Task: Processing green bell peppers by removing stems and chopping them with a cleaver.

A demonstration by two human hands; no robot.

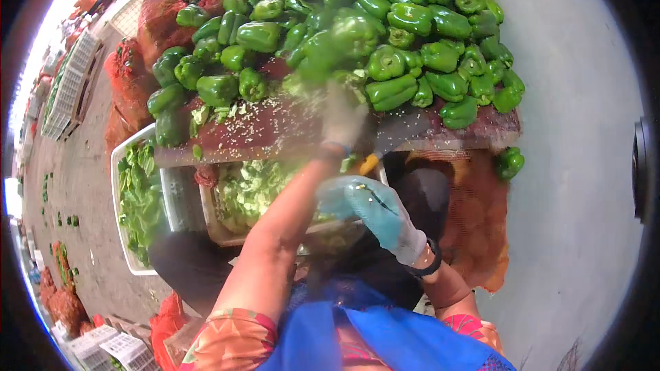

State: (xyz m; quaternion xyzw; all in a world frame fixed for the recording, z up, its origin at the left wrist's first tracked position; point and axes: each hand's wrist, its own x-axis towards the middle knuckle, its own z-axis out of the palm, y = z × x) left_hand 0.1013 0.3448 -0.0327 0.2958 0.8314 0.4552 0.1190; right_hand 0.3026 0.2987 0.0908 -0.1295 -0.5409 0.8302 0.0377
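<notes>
My left hand (342, 117), in a pale glove, reaches across the board to the near side of the pepper pile. Motion smears it, and a green bell pepper (322, 56) at its fingertips is blurred along with it. My right hand (371, 207), in a light blue glove, hovers over the right end of the crate of pale scraps. Its fingers point left and are smeared, so their grip does not show; a thin dark strip crosses the back of the glove. Just beyond it, a yellow handle (370, 163) with what looks like a grey blade lies at the board's edge.
A big heap of green bell peppers (412, 19) covers the far part of the reddish board (254, 134), strewn with pale seeds. Below its edge stand a crate of scraps (227, 242) and a white bin (115, 199) of green pieces. Red mesh sacks (127, 89) stand left.
</notes>
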